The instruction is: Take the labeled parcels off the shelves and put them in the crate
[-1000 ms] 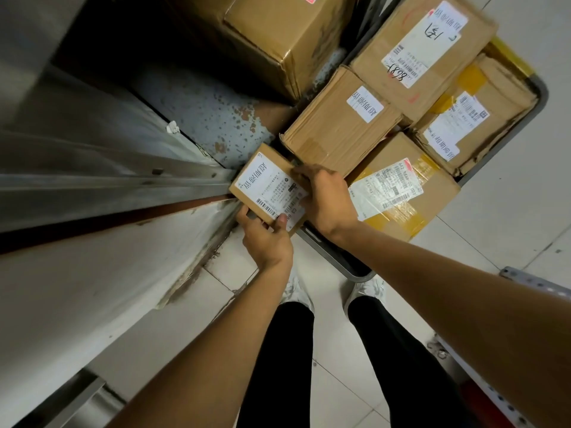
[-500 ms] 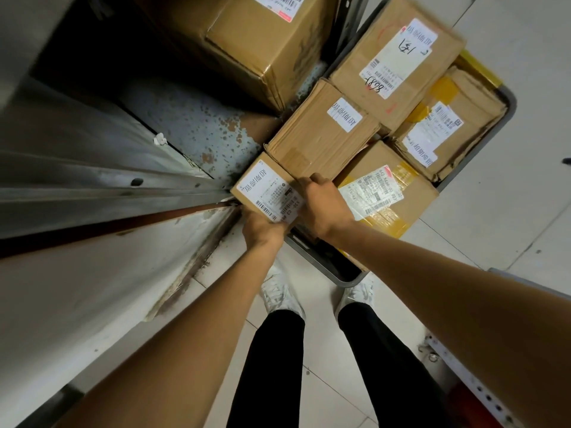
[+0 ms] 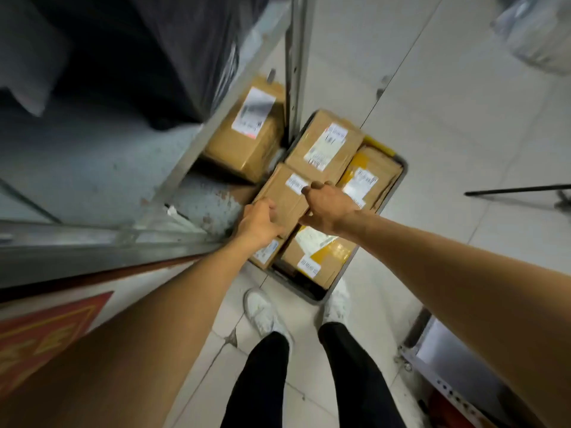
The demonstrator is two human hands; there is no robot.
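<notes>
Small brown cardboard parcel with a white label has been let go and now lies in the grey plastic crate, at its near left corner. A flat brown cardboard parcel beside it is now gripped at opposite edges by the left hand and right hand, probably to make room.

Likely a parcel depot: metal shelving, labeled cartons, floor crate.

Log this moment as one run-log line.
left hand: grips flat parcel | right hand: grips flat parcel | flat parcel: in crate | shelf parcel: untouched
</notes>
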